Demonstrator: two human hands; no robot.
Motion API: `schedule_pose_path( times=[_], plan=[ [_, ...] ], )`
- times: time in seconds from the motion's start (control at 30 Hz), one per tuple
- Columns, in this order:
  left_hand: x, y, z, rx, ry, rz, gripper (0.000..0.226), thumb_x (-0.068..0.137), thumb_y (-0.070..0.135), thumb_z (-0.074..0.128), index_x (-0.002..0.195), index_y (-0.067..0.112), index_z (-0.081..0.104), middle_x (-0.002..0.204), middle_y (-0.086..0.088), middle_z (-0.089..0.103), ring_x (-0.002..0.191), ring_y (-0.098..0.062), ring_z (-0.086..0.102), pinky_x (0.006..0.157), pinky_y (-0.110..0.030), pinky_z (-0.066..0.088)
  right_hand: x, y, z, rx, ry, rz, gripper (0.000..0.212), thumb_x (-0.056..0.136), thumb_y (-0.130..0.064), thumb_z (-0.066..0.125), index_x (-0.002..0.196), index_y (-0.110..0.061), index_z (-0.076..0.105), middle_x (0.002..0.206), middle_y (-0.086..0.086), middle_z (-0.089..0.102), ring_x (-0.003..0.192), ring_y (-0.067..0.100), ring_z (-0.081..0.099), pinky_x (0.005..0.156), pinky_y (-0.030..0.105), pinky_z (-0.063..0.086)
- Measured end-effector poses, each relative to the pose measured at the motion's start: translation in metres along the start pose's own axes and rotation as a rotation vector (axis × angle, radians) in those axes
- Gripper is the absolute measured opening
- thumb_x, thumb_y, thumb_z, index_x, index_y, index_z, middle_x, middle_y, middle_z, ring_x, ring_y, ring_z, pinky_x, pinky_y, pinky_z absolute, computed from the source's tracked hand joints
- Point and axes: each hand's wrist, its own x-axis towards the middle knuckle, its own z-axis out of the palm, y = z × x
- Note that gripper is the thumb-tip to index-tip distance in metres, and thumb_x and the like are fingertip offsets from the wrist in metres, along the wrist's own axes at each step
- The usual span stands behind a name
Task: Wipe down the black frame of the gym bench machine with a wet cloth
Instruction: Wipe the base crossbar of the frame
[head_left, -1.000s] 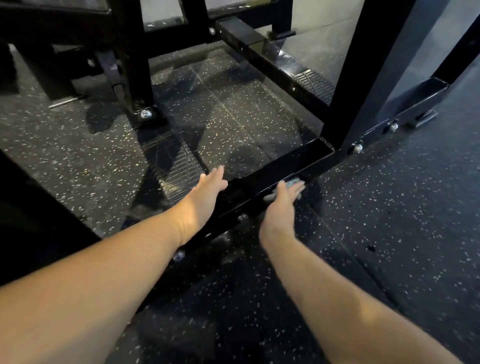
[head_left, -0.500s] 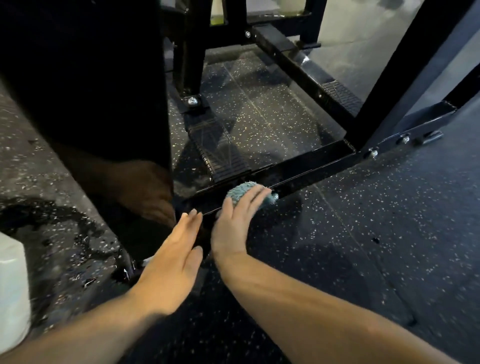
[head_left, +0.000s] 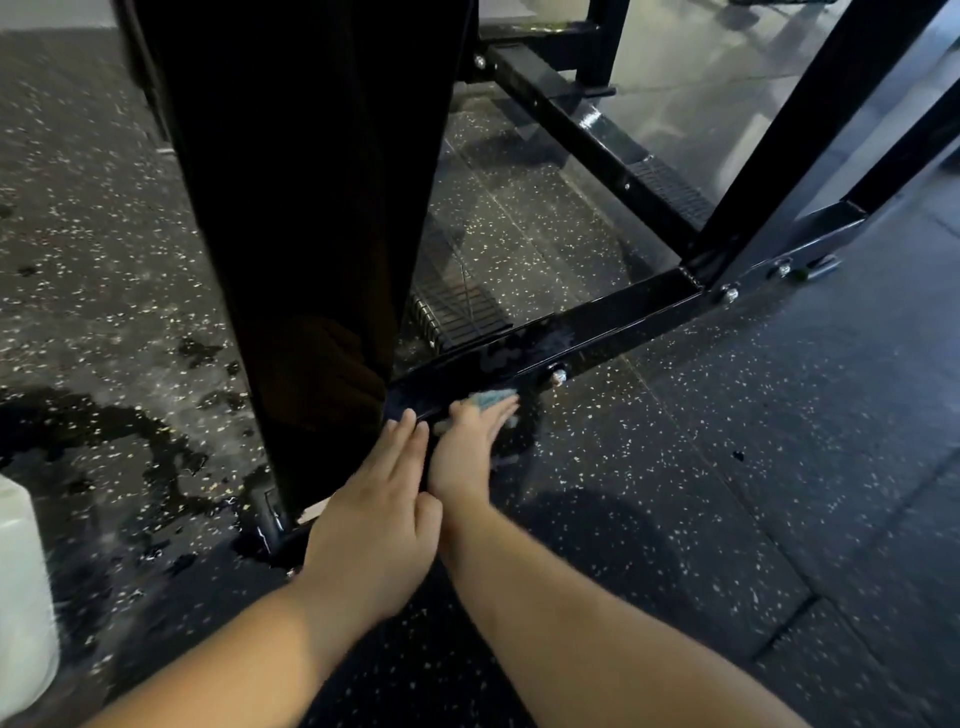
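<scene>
Black frame (head_left: 613, 322) of the gym bench machine sits low on the speckled rubber floor (head_left: 727, 467), its glossy bottom bar running from the wide dark upright (head_left: 311, 208) at left to the bolted corner joint at right. Along that bar, the right hand (head_left: 467, 452) presses a blue-green cloth (head_left: 488, 400) against the front edge, just left of a silver bolt (head_left: 558, 375); its fingers lie fairly straight over the cloth, flat on it rather than curled around it. Beside it, touching it at the thumb side, the left hand (head_left: 384, 514) rests with released, straight fingers (head_left: 405, 436) laid on the bar where it meets the upright. Wet streaks shine on the bar above the cloth. A ribbed metal footplate (head_left: 457, 312) lies behind the bar. Dark water patches (head_left: 130, 431) spread on the floor at left, near a white container (head_left: 21, 587) at the picture's edge.
</scene>
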Motion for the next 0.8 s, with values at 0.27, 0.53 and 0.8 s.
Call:
schedule_pose_path(
  times=[0.27,0.53,0.8],
  plan=[
    [0.014,0.025,-0.019,0.261,-0.110,-0.097,0.058,0.099,0.027,0.025,0.151,0.017,0.003,0.158,0.003,-0.010,0.145,-0.009,-0.005,0.113,-0.027,0.021,0.029,-0.010,-0.011,0.143,0.095,0.050,0.068,0.101,-0.022,0.033,0.152,-0.022,-0.011,0.161,-0.006,-0.010,0.146,0.017,0.009,0.116,0.034,0.013],
    [0.010,0.010,-0.024,0.271,-0.119,-0.013,0.060,0.097,0.022,0.030,0.151,0.022,0.004,0.157,0.009,-0.015,0.143,-0.002,-0.006,0.110,-0.022,0.027,0.042,-0.014,-0.013,0.086,0.144,0.068,0.071,0.103,-0.038,0.032,0.150,-0.024,-0.019,0.159,-0.007,-0.017,0.148,0.019,0.003,0.120,0.042,0.012],
    [-0.003,-0.019,-0.020,0.175,-0.023,0.164,0.074,0.076,0.039,0.015,0.146,0.023,0.032,0.154,0.010,0.019,0.139,0.002,0.008,0.107,-0.011,0.006,0.020,-0.008,-0.005,-0.019,0.029,0.040,0.072,0.102,-0.041,0.033,0.150,-0.023,-0.018,0.161,-0.003,-0.009,0.147,0.022,0.012,0.118,0.045,0.017]
  ],
)
